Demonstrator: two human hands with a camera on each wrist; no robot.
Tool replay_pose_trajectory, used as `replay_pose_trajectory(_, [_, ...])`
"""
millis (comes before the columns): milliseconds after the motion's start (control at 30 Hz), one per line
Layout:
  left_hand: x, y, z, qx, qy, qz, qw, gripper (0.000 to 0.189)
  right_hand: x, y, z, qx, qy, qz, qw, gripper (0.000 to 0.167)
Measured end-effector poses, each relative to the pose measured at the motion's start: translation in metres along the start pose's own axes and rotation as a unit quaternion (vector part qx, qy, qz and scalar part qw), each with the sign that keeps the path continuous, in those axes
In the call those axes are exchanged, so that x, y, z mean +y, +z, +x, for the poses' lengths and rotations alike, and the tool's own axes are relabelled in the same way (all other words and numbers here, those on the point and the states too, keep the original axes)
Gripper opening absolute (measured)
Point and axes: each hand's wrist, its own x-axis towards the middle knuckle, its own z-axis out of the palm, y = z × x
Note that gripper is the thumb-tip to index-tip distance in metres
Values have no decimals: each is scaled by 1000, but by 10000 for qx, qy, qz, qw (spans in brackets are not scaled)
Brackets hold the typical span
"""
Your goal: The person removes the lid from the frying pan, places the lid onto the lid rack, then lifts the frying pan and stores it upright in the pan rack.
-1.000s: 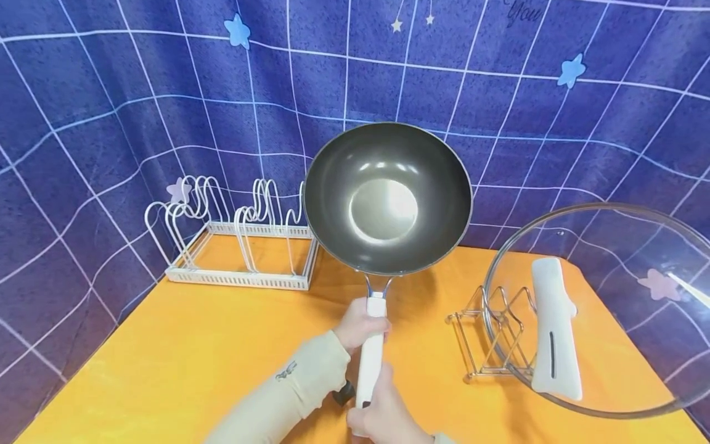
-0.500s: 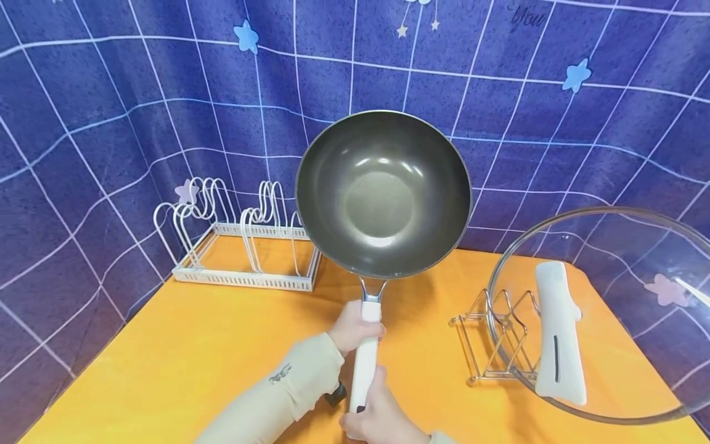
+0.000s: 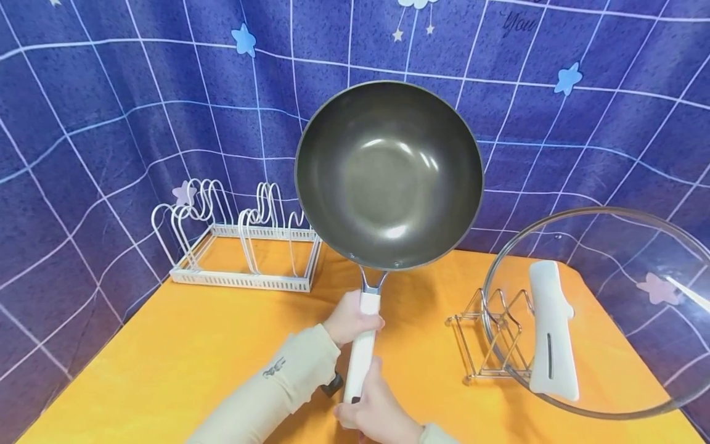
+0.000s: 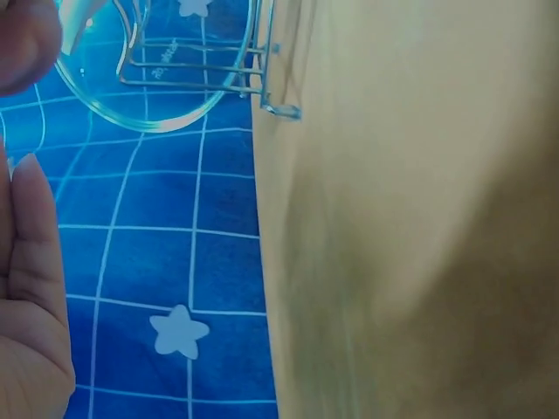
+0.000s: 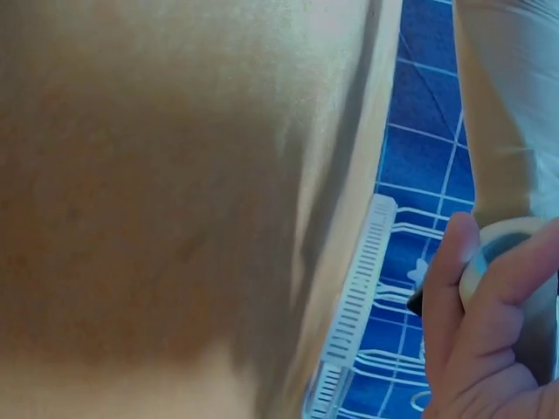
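Note:
A wok [image 3: 388,179] with a dark grey inside and a white handle [image 3: 363,354] stands tilted up in the middle of the head view, its inside facing me. My left hand [image 3: 350,319] grips the upper part of the handle, just below the metal fork. Lower down, my right hand [image 3: 377,404] holds the handle's end. In the right wrist view, the fingers [image 5: 489,332] of that hand curl round the pale, hollow handle end [image 5: 500,249]. Only part of my left hand [image 4: 33,288] shows at the left edge of the left wrist view.
At the back left is a white wire rack [image 3: 238,279] with looped dividers. On the right, a large glass lid [image 3: 616,410] with a white handle stands in a small metal wire rack [image 3: 490,370]. Orange cloth covers the table [image 3: 183,351]; a blue gridded curtain [image 3: 166,92] hangs behind.
The wok's pan has risen in the head view and tipped further upright, looking larger and rounder. Both hands keep their hold, shifting slightly left. The racks and lid have stayed put.

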Motion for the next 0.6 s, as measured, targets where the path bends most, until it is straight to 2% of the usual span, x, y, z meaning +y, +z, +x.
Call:
replay_pose_trajectory(200, [9,1,0,-75,-10,-156,9998,11,-3,-4,-1,9,-147,-175,9997,70])
replay_pose_trajectory(400, [16,2,1,-137,-155,-725,9972,17,-3,-11,2,-8,-356,-377,9987,75])
replay_pose_trajectory(533, [19,2,0,-347,-286,-971,9943,19,-3,-18,2,-72,-444,-438,9980,85])
replay_pose_trajectory(600, [20,1,-1,-510,-252,-1045,9929,22,-3,-21,2,-135,-519,-444,9976,89])
